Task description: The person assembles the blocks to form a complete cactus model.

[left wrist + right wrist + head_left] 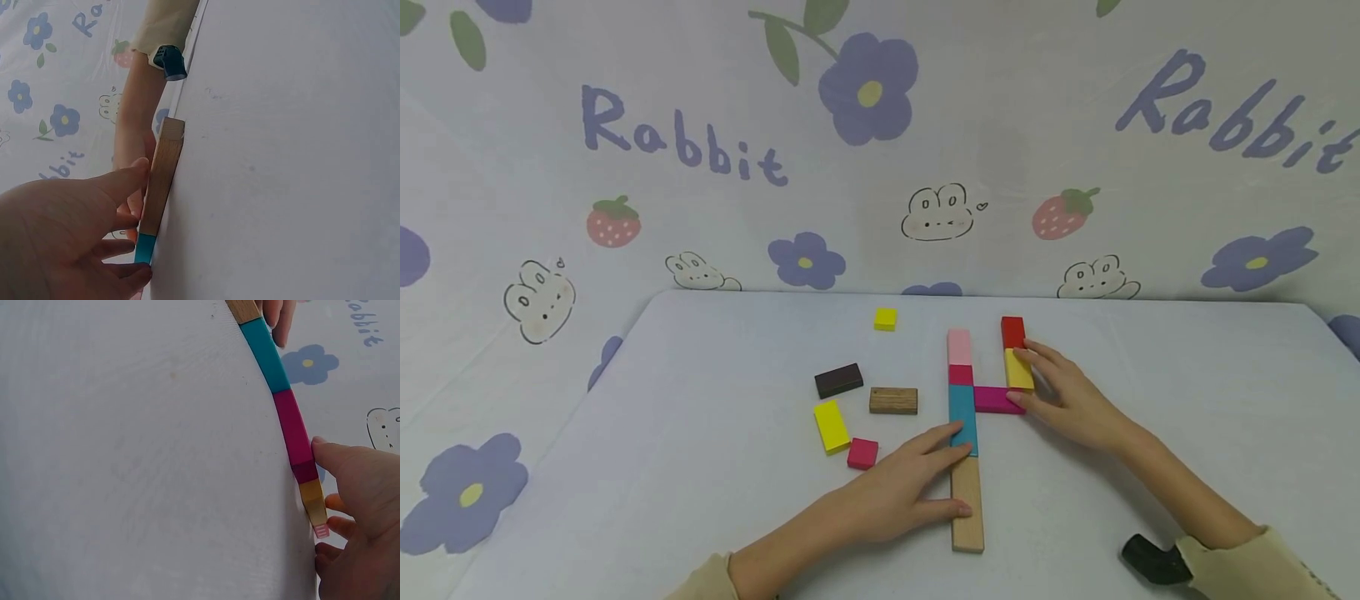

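Observation:
A straight row of flat blocks runs away from the person in the head view: a plain wood block, a blue block, a small crimson block and a pink block. From the blue block's right side a magenta block sticks out. Beyond its far end lie a yellow block and a red block. The left hand touches the blue block with its fingertips and the wood block with its thumb. On the right, the right hand has its thumb at the magenta block and fingertips along the yellow one.
Left of the row lie loose blocks: a black one, a brown wood one, a longer yellow one and a small red one. A small yellow block sits farther back. Patterned cloth hangs behind the white table.

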`<act>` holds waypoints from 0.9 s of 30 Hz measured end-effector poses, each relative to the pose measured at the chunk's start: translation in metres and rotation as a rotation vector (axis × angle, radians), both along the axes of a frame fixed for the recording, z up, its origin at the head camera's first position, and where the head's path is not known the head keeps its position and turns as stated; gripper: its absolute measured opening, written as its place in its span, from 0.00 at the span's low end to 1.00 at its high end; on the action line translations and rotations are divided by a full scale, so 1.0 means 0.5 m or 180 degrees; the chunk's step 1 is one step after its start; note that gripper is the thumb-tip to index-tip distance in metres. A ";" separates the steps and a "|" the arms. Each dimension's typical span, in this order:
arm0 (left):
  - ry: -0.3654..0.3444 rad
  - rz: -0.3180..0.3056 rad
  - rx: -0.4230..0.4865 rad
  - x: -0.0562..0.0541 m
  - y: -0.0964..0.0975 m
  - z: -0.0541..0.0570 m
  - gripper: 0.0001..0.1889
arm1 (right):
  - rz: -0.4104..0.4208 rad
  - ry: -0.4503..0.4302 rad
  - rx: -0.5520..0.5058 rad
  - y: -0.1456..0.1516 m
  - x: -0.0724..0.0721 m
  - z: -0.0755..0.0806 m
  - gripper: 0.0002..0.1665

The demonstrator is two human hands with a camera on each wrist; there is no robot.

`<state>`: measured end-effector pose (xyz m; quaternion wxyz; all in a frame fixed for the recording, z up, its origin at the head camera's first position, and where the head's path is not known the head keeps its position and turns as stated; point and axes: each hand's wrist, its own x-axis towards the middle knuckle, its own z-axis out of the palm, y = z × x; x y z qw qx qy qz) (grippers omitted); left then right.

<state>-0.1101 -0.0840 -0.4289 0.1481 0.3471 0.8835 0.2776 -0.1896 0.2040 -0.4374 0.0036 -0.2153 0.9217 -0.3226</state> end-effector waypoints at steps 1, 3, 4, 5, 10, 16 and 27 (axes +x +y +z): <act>0.0009 -0.0002 0.0003 0.000 0.000 0.000 0.36 | -0.0001 -0.0005 -0.0002 0.001 0.001 0.000 0.41; 0.0035 0.0011 0.0009 -0.001 -0.001 0.000 0.36 | -0.0003 -0.0016 -0.0004 0.002 0.002 -0.001 0.42; 0.0051 0.0025 0.0009 -0.001 -0.002 0.000 0.36 | -0.0004 -0.0020 -0.0008 0.002 0.002 -0.002 0.42; 0.0063 0.0045 0.0007 -0.002 -0.004 0.001 0.36 | -0.0007 -0.0024 -0.0007 0.002 0.002 -0.002 0.42; 0.0095 0.0211 -0.0006 -0.003 -0.016 0.007 0.35 | -0.0007 -0.0016 0.0013 0.001 0.000 -0.004 0.42; 0.0072 0.0474 0.0149 -0.006 -0.041 0.015 0.32 | -0.0013 -0.0031 0.0015 0.000 0.001 -0.003 0.43; 0.0673 0.0966 0.0918 -0.015 -0.115 0.027 0.26 | -0.0005 -0.0053 -0.0025 -0.001 0.004 -0.001 0.43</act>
